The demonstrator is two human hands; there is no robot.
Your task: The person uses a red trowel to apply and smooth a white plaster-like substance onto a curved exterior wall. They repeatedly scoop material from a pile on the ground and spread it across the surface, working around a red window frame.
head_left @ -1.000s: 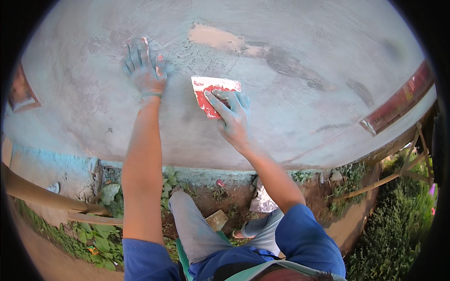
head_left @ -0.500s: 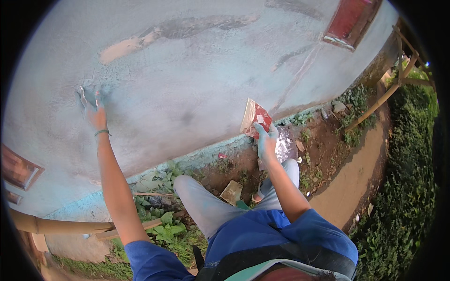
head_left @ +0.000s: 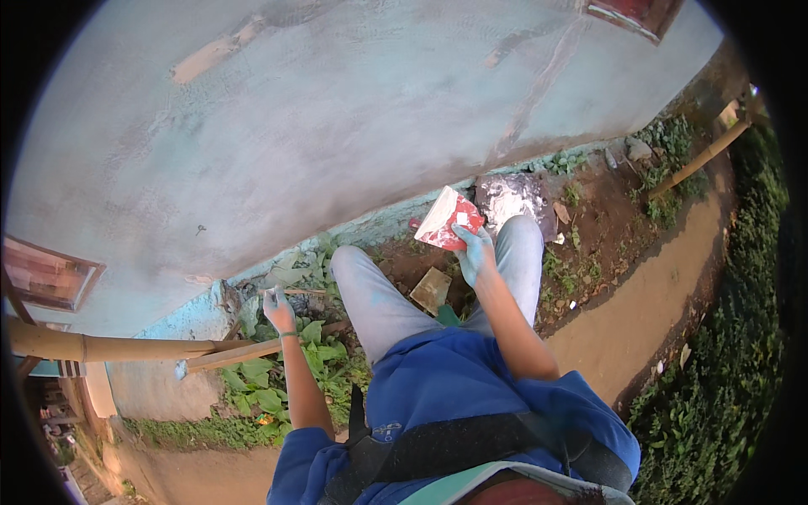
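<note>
My right hand (head_left: 476, 257), smeared with pale blue, grips a flat red putty spreader (head_left: 469, 225) by its narrow end. White putty coats the broad edge, which points up and left in front of the wall's foot. Low on the left, away from the wall, my left hand (head_left: 279, 310) hangs above the green plants with its fingers curled together; whether anything is between them is hidden. Pale blue-grey patches and lighter filled strips cover the wall (head_left: 337, 126) before me.
A putty-smeared sheet (head_left: 512, 199) lies on the soil beyond my right knee. Between my legs is a flat block (head_left: 431, 289). A bamboo pole (head_left: 126, 348) crosses at left, above leafy plants (head_left: 316, 345). On the right a path (head_left: 623, 295) runs beside a hedge (head_left: 724, 370).
My left hand has come off the wall and dropped down toward me, its spread fingers now curled. The right hand keeps the putty spreader, slightly lower and turned. My view has shifted downward.
</note>
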